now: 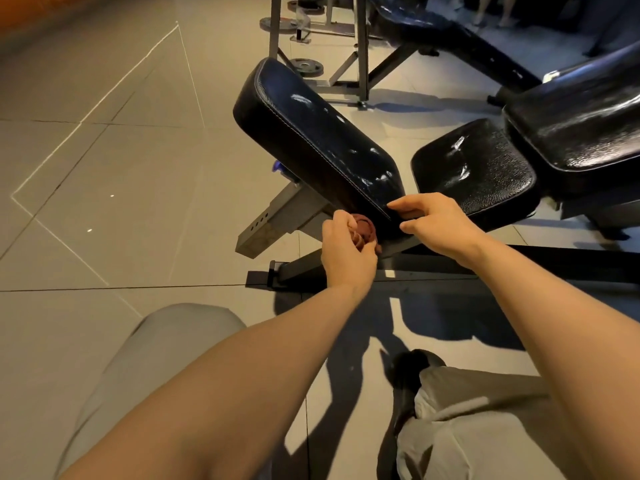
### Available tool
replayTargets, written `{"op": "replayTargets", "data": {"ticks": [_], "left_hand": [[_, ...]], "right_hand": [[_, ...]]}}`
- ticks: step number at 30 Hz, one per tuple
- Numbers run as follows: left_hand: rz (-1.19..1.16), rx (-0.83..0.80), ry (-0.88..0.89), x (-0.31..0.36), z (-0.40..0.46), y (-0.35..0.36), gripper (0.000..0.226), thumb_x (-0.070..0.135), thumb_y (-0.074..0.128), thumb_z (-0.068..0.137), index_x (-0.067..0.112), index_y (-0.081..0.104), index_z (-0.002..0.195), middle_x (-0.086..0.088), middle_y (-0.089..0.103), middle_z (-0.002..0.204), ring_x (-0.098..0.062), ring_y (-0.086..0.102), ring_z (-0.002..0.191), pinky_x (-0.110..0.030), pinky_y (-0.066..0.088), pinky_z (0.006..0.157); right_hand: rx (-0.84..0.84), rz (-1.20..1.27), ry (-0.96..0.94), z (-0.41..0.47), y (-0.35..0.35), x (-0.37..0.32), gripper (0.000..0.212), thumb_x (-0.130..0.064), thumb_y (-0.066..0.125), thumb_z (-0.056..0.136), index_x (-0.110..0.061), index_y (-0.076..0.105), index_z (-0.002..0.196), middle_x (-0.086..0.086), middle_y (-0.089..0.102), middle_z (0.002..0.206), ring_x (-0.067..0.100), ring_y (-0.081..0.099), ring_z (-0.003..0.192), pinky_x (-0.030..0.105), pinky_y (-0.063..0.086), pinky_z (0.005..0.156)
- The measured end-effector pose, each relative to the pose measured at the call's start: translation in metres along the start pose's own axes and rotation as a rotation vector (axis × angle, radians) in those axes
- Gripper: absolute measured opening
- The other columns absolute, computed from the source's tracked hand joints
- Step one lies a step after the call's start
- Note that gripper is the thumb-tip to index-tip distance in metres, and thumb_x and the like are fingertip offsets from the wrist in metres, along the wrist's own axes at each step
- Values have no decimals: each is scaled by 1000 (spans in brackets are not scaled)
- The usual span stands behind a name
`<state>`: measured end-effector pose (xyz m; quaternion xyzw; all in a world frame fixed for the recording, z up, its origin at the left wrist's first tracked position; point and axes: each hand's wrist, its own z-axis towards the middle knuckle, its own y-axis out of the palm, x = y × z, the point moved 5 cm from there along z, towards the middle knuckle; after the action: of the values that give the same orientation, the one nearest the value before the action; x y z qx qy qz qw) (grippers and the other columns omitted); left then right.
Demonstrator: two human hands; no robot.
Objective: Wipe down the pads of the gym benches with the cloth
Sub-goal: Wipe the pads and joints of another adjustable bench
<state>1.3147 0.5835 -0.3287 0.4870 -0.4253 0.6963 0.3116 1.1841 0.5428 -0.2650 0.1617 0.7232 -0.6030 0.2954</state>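
Note:
A black padded bench back pad (311,133) slopes up and away from me, its surface shiny with streaks. The matching seat pad (478,168) lies just to its right. My left hand (346,251) grips a reddish-brown round knob (365,228) on the frame under the pad's near end. At the same end, my right hand (440,226) holds the pad's near edge, with the forefinger on top and the thumb underneath. No cloth is visible in either hand or anywhere in view.
The bench's grey steel frame (270,220) and black floor bar (519,265) lie before my knees (166,341). A second black bench (581,123) stands at right, a third (433,26) behind. Rack legs (362,46), weight plates (306,66) and a person's legs (495,8) are at the back.

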Motion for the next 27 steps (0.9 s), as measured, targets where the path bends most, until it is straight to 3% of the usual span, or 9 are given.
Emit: {"op": "replayTargets", "data": {"ticks": [2,6,9,13,15,18,20,23,27], "left_hand": [[-52,147,39,12,-1,-14,34,3,67,83,16,41,101,-4,45,113,-11,50,96,-13,47,74],[-198,460,111,47,19,-46,34,1,64,87,9,44,114,-9,37,133,-5,38,112,4,37,76],[-45,340,220,48,19,-31,39,1,67,84,14,50,116,-7,40,133,-11,40,123,-10,39,94],[-13,-117,197,16,-12,16,35,-5,66,81,13,57,110,-2,45,125,-12,49,111,-27,48,100],[2,-88,169,12,-18,21,35,-3,66,82,14,53,109,-3,43,123,-12,49,107,-26,51,93],[-65,212,108,25,-7,3,37,-4,63,84,13,44,111,-6,36,129,-12,46,112,-6,43,82],[-87,308,82,29,1,-3,38,-4,63,84,13,42,111,-7,33,133,-8,42,115,-3,38,84],[5,243,71,19,1,6,41,-4,65,82,14,42,111,-4,35,129,-9,44,113,-10,40,89],[51,12,-145,-18,-2,30,34,-1,65,82,11,41,103,-4,42,117,-13,49,95,-19,39,75]], "right_hand": [[-17,12,5,0,-1,1,45,2,55,92,-16,57,133,3,61,130,12,54,119,23,39,97],[-37,46,25,0,0,4,46,0,56,92,-17,56,134,3,59,131,15,54,120,27,40,98],[-32,51,18,-2,3,6,49,1,56,91,-17,54,136,3,57,135,15,51,125,25,37,98],[-53,47,-17,-7,5,5,45,2,56,90,-20,60,129,0,62,125,16,53,121,29,39,102],[-67,47,-16,-8,3,8,46,4,54,90,-20,61,129,0,62,126,16,54,121,37,41,107],[-48,56,23,-9,-2,17,50,6,51,90,-18,57,133,2,58,134,16,51,127,36,39,109],[-44,88,63,-11,-3,24,51,6,50,90,-17,56,135,2,57,136,15,49,129,36,40,109],[-69,158,105,-15,1,31,53,8,48,90,-18,55,135,1,55,138,14,48,130,40,39,111],[-75,213,125,-18,2,33,54,11,47,89,-15,53,137,2,54,140,14,46,132,39,37,112]]}}
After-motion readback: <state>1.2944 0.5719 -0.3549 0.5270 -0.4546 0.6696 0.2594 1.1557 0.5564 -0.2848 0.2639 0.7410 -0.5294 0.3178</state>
